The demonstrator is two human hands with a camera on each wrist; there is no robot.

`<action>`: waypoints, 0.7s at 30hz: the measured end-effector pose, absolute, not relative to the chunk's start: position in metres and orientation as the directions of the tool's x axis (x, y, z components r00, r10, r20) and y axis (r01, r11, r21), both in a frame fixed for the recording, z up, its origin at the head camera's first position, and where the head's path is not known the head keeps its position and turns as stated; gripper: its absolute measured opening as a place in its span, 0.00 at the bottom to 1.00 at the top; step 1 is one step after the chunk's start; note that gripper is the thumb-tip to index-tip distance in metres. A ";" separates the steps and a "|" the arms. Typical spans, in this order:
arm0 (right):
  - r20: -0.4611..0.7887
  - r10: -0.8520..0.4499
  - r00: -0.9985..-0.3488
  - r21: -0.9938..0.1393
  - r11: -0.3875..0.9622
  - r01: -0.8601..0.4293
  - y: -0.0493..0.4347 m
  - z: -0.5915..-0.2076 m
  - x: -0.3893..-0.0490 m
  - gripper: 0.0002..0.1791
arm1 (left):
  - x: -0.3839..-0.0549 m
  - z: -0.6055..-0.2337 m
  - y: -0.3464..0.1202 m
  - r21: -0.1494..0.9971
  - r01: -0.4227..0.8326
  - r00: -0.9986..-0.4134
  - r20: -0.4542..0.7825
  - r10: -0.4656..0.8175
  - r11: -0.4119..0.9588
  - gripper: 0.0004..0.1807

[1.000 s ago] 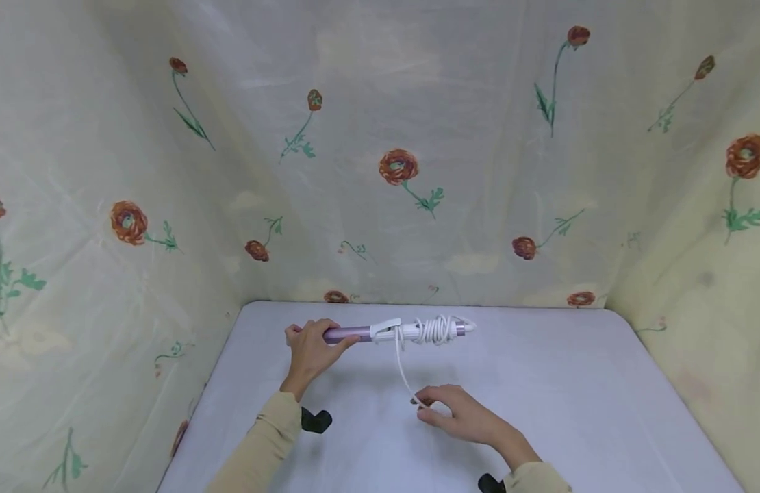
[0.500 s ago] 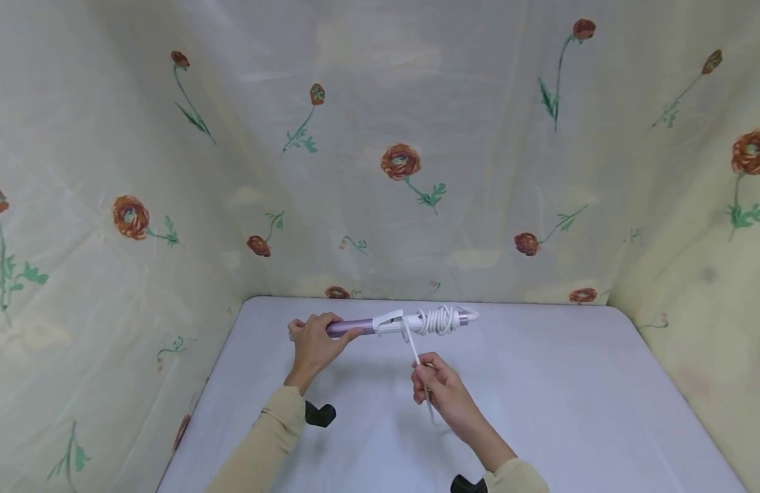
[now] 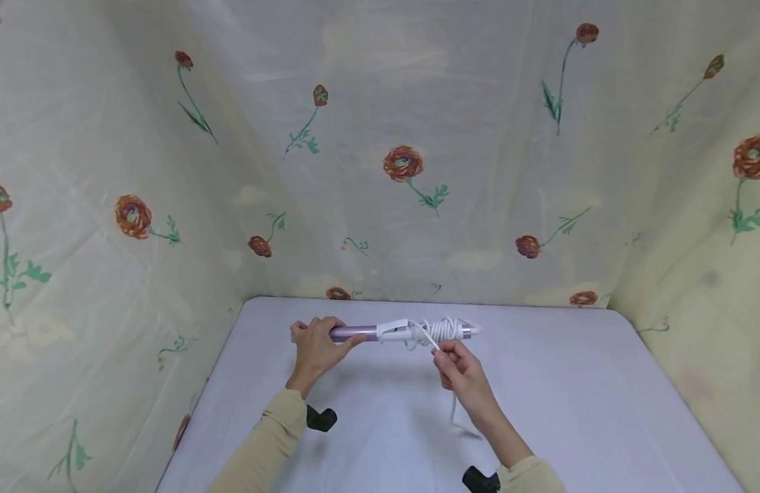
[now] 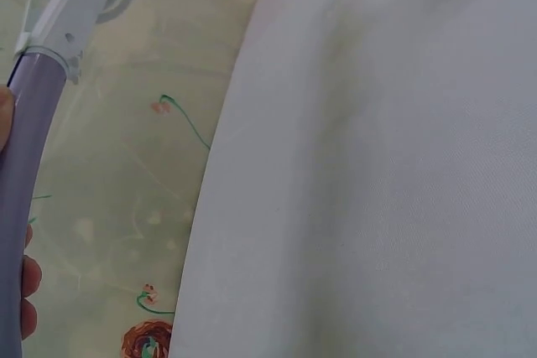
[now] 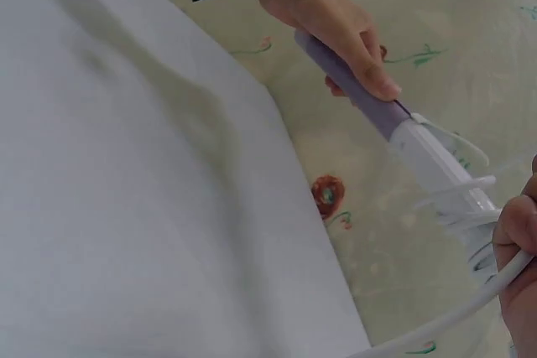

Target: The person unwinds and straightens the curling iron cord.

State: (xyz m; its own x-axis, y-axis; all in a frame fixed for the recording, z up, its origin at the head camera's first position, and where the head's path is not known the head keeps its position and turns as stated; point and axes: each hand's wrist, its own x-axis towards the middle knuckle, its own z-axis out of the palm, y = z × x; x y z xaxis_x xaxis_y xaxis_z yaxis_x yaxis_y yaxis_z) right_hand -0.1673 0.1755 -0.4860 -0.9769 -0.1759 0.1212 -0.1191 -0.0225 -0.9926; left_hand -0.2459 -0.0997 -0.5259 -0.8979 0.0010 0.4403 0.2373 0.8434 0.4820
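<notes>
In the head view, my left hand (image 3: 318, 349) grips the purple barrel of a curling iron (image 3: 358, 333), held level above the table. Its white handle (image 4: 80, 14) carries a clamp lever. White cord (image 3: 443, 330) is wound in several turns round the handle's right part. Below those coils, my right hand (image 3: 469, 380) pinches the cord between thumb and fingers, with a short stretch running up to the handle by the lever. The loose cord hangs beneath this hand toward the tabletop. In the right wrist view, the right fingers (image 5: 518, 224) are close beside the coils.
A white-covered table (image 3: 380, 452) lies beneath both hands. Flower-printed cloth (image 3: 478, 171) hangs behind it and along both sides. Dark wrist-camera mounts (image 3: 321, 419) show at the cuffs of the beige sleeves.
My right hand has risen from low over the table to just under the coils, drawing the cord up and to the right. The left hand keeps its grip, nearly still.
</notes>
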 end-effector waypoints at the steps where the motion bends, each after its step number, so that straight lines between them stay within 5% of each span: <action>1: 0.137 -0.160 -0.978 -0.989 0.037 -0.144 0.177 -0.483 -0.169 0.12 | -0.246 -0.526 -0.100 0.485 0.241 -0.898 0.439 0.004 0.841 0.30; 10: 0.355 -0.146 -0.924 -0.787 0.487 -0.379 0.201 -0.459 -0.189 0.08 | -0.245 -0.528 -0.101 0.454 0.301 -0.880 0.471 0.061 0.838 0.29; 21: 0.477 -0.288 -0.831 -0.554 0.635 -0.538 0.221 -0.445 -0.220 0.07 | -0.242 -0.532 -0.108 0.443 0.363 -0.864 0.488 0.119 0.820 0.29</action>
State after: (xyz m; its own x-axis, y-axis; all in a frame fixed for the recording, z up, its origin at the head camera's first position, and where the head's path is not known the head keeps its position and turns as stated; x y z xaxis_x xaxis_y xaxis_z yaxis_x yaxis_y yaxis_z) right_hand -0.2201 0.2212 -0.4451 -0.8307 -0.2880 0.4765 -0.5380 0.6354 -0.5538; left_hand -0.2425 -0.1079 -0.5316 -0.8645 0.1190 0.4884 0.3630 0.8199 0.4428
